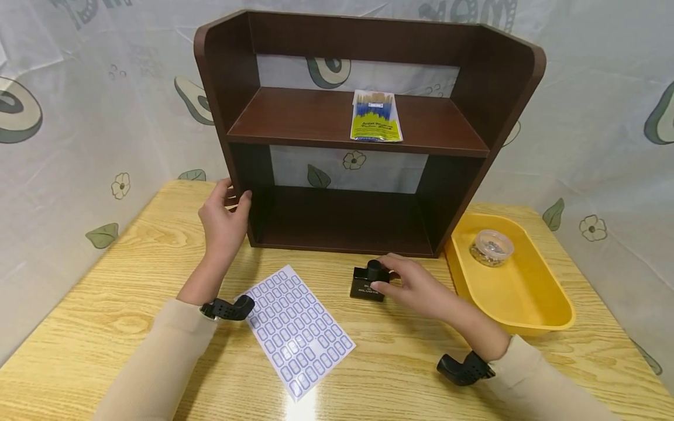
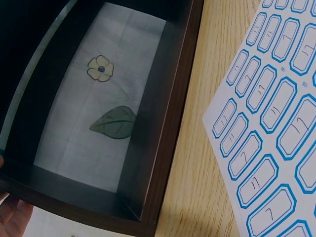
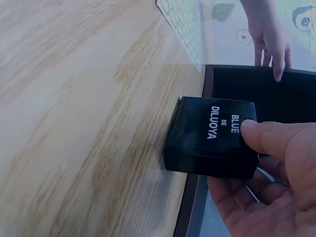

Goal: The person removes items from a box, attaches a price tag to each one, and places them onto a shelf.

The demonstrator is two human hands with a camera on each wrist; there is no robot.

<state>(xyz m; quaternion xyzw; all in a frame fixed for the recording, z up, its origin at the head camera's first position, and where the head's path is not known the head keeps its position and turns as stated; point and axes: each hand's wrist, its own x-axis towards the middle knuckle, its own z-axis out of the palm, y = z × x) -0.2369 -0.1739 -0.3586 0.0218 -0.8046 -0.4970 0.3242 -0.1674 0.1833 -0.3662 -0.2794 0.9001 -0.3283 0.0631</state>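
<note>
My right hand (image 1: 413, 286) grips a small black perfume bottle (image 1: 367, 287) with a round black cap, in front of the shelf. In the right wrist view the bottle (image 3: 212, 136) shows white lettering, with the thumb on its lettered face and the other fingers behind it. At the shelf's lower left side, my left hand (image 1: 225, 219) holds the side panel, thumb on its front edge and fingers round the outside. The dark brown two-tier shelf (image 1: 347, 219) stands upright on the table. In the left wrist view, only some fingertips (image 2: 17, 217) show at the panel's edge.
A white sheet of blue-framed labels (image 1: 295, 327) lies on the wooden table (image 1: 131, 263) between the forearms. On the upper tier lies a pack of paint brushes (image 1: 376, 117). To the right, a yellow tray (image 1: 526, 280) holds a round clear tub (image 1: 492, 248) of small metallic bits.
</note>
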